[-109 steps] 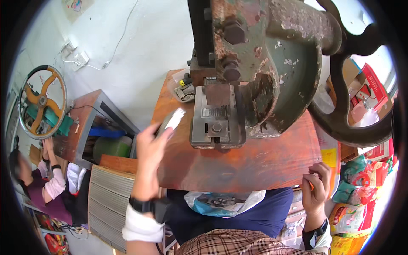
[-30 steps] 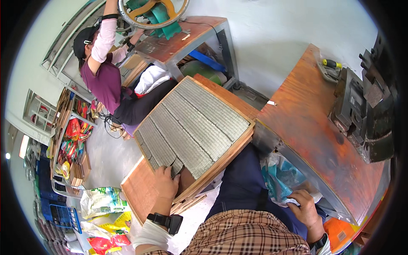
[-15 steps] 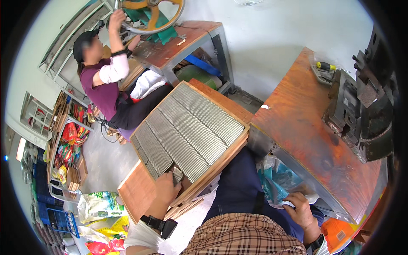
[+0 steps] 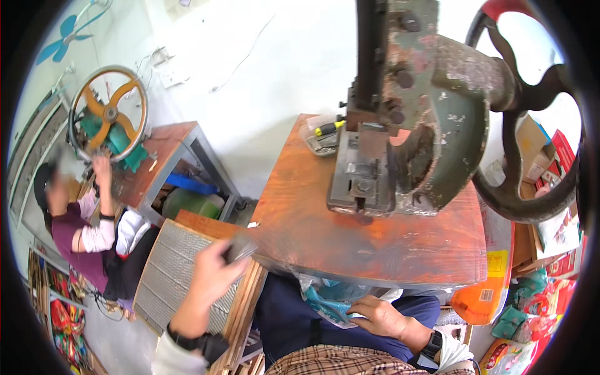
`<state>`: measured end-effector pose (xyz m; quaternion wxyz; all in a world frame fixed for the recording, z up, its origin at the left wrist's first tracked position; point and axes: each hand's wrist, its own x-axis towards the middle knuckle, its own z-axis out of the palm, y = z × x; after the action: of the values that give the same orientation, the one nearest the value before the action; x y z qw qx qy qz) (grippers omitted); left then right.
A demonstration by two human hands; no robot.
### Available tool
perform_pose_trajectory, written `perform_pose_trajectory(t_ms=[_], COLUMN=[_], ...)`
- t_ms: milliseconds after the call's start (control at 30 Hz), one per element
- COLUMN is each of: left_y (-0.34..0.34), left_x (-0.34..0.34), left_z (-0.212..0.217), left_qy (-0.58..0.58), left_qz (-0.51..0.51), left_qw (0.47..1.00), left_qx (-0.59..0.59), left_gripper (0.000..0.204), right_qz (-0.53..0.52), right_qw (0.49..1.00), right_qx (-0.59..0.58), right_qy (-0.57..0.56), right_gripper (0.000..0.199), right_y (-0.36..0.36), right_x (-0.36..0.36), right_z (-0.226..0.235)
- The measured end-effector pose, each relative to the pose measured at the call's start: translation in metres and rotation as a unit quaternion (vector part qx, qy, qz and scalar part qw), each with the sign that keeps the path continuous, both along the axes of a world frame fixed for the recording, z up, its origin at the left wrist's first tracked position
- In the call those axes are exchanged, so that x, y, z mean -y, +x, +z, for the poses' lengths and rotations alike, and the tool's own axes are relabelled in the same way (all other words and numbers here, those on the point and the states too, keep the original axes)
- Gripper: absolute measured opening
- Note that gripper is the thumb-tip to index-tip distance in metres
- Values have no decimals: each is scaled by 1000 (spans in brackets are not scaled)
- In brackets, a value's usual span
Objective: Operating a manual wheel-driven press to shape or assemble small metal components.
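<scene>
My left hand [image 4: 215, 272] is raised above the right edge of a wooden tray and is closed on a small stack of grey metal pieces [image 4: 241, 249], blurred by motion. The tray's surface is covered with rows of thin metal pieces [image 4: 178, 259], much like those in my hand. My right hand [image 4: 380, 317] rests over my lap at the edge of a clear and teal plastic bag [image 4: 330, 299]. Its fingers are curled together, and what they hold, if anything, is hidden. In front of me a green hand press [image 4: 459, 125] stands on a wooden-topped bench [image 4: 369, 247].
A plastic tray holding a yellow-handled screwdriver [image 4: 328, 129] lies left of the press. The press's large handwheel [image 4: 509, 140] reaches far right. At left a person [image 4: 81, 234] works at another wheel press [image 4: 109, 114]. Bags and boxes [image 4: 531, 312] fill the right side.
My left hand has lifted off the tray with the metal pieces and moved toward the bench. The view has swung right, bringing the whole press into sight. My right hand stays by the bag.
</scene>
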<state>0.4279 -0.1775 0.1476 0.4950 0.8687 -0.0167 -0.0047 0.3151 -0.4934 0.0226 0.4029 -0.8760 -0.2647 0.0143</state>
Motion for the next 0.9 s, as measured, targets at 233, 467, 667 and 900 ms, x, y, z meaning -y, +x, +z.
perform_pose_trajectory(t_ms=[233,467,667,900], left_y=[129,137,156,174], left_x=[184,235,229,181], left_z=[38,32,15,14], left_qy=[196,215,93,-232], left_qz=[-120,-68,-174,-320], left_qw=[966,965,969,917], left_qx=[123,133,151,-48], left_gripper=[37,38,39,31], right_qz=[-72,-107,-104,-104], right_qw=[997,994,994,990], right_qx=[12,-6,-9,14], right_qy=[5,20,41,89], right_gripper=[22,22,23,23], right_y=[-25,-28,-20,-12], right_x=[36,48,41,44], right_z=[8,-3,-3,20])
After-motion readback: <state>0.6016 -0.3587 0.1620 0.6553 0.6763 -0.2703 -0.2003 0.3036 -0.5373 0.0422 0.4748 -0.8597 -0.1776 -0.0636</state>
